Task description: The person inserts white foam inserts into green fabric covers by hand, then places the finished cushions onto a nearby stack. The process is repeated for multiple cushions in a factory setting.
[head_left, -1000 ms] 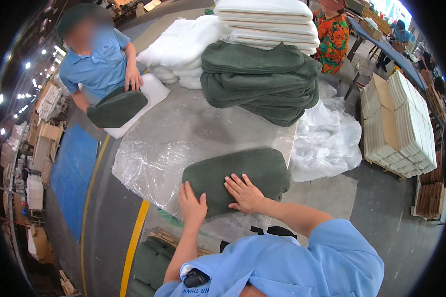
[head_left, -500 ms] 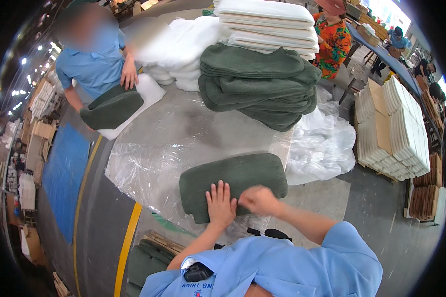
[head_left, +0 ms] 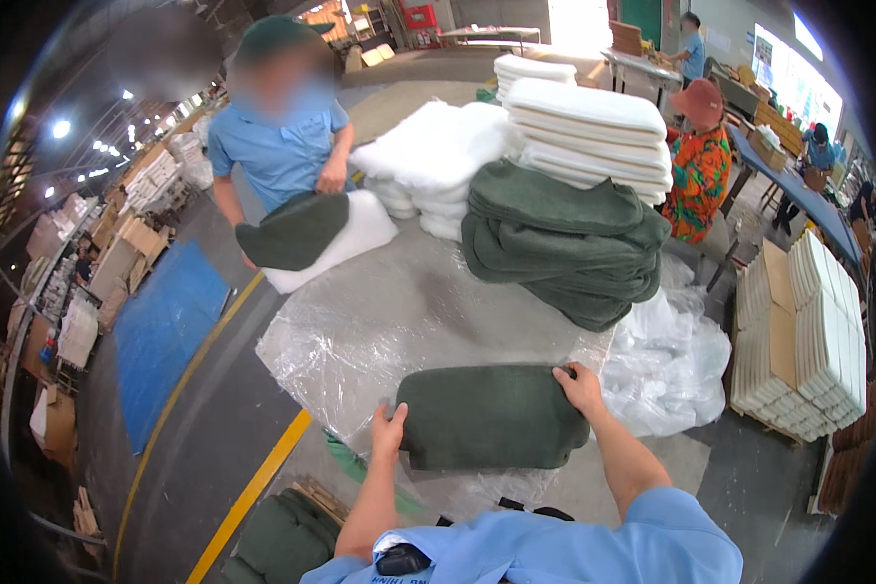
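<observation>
A dark green padded cushion (head_left: 492, 419), notched at its near corners, lies in front of me at the near edge of the plastic-covered table (head_left: 389, 311). Its left side edge is pinched between the thumb and fingers of my left hand (head_left: 389, 429). My right hand (head_left: 580, 386) grips the far right corner, thumb on top. Beyond it rises a pile of similar green cushions (head_left: 565, 229). On the far left a co-worker in a blue shirt (head_left: 282, 146) handles a green cover (head_left: 297, 232) partly around a white foam pad (head_left: 365, 224).
White foam pads (head_left: 589, 122) and fluffy white padding (head_left: 433, 146) are stacked at the table's back. Clear plastic bags (head_left: 667, 360) bulge beside its right edge. A pallet of white pads (head_left: 798, 331) stands on the right. More green pieces (head_left: 282, 535) lie low at near left.
My hands have gone from the middle of the cushion out to its left edge and right corner. The view has tilted up. The co-worker's cover now lies differently over the white pad.
</observation>
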Demonstrator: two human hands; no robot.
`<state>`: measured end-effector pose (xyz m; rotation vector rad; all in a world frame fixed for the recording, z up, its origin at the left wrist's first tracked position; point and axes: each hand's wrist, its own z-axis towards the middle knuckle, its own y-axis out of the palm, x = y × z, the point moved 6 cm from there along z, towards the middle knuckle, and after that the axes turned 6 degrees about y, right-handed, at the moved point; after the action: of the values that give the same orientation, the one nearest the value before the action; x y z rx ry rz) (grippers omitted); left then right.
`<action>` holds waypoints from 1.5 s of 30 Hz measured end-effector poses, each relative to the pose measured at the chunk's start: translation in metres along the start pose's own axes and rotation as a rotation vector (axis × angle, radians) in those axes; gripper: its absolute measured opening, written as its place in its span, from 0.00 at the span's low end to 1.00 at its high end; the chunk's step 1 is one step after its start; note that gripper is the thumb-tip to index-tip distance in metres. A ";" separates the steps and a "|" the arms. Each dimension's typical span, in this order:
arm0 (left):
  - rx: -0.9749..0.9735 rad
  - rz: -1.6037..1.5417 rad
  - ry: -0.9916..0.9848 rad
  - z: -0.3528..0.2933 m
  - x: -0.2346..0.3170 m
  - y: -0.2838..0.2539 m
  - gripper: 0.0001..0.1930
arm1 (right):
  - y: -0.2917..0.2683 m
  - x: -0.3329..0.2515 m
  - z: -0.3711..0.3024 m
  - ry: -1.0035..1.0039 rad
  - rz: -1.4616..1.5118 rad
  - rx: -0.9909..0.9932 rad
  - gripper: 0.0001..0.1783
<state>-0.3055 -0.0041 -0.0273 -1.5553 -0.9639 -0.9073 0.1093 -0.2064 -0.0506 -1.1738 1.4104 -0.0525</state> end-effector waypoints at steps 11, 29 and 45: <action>-0.011 -0.463 -0.218 -0.055 -0.016 -0.012 0.34 | -0.050 0.031 -0.135 -0.196 0.203 -0.022 0.36; -0.139 -0.815 -0.221 -0.128 -0.062 -0.089 0.18 | -0.052 0.025 -0.259 -0.169 0.395 0.057 0.17; -0.580 0.151 -0.355 -0.176 -0.097 -0.135 0.57 | -0.026 0.054 -0.287 0.634 0.402 -0.460 0.46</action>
<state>-0.4801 -0.1722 -0.0356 -2.3094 -0.8470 -0.8611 -0.0806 -0.4235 0.0023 -1.2739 2.2896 0.2111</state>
